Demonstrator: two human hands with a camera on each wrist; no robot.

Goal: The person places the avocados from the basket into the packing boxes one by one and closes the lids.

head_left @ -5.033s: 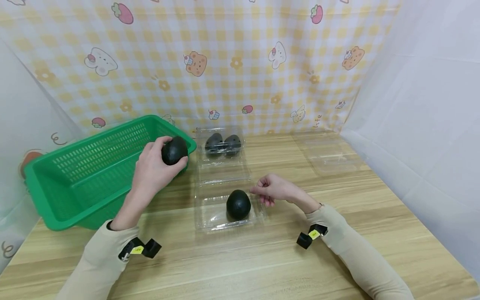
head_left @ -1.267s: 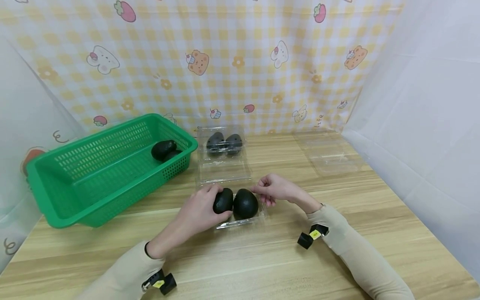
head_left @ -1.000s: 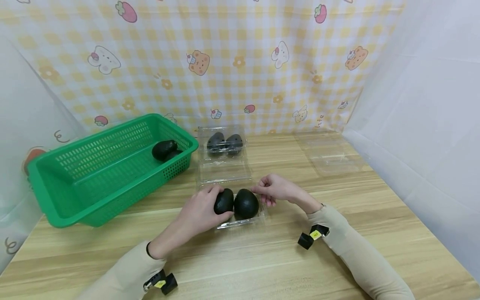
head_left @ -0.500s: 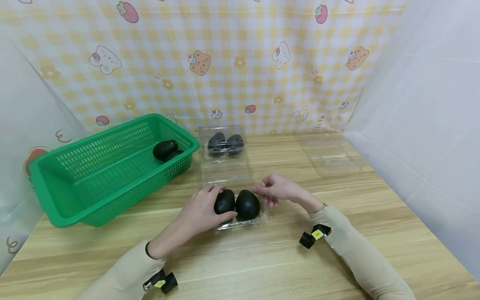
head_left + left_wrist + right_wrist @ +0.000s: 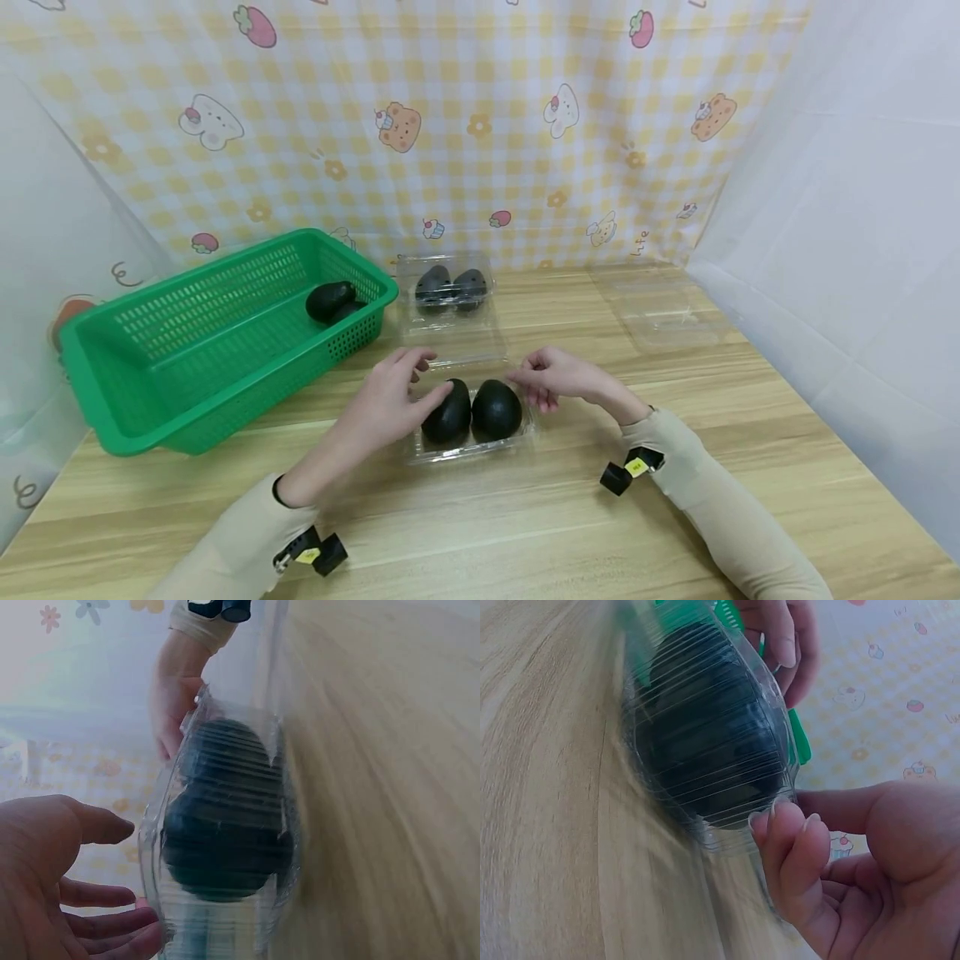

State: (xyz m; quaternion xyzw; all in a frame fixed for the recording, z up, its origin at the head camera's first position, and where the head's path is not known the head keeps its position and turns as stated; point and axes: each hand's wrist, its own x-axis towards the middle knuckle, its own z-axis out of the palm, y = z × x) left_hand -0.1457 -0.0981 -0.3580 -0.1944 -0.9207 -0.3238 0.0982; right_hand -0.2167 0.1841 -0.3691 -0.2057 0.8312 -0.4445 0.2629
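Note:
Two dark avocados, a left one [image 5: 450, 419] and a right one [image 5: 498, 412], sit side by side in the tray of a clear plastic clamshell [image 5: 474, 452]. Its lid [image 5: 465, 347] lies folded back, away from the person. Over the left avocado hovers my left hand [image 5: 378, 404], fingers spread and holding nothing; the left wrist view shows its fingers beside the tray's rim. With thumb and fingers my right hand [image 5: 558, 377] pinches the tray's right rim, seen close in the right wrist view [image 5: 862, 862].
A green basket [image 5: 225, 383] with avocados [image 5: 330, 301] at its right end stands on the left. Behind the open clamshell is another clear clamshell [image 5: 480, 261] holding two avocados. More clear plastic packaging [image 5: 667, 317] lies at the back right.
My left hand brought an avocado from the basket side into the tray beside the first one. It has now let go and drawn back slightly left. My right hand stays on the rim.

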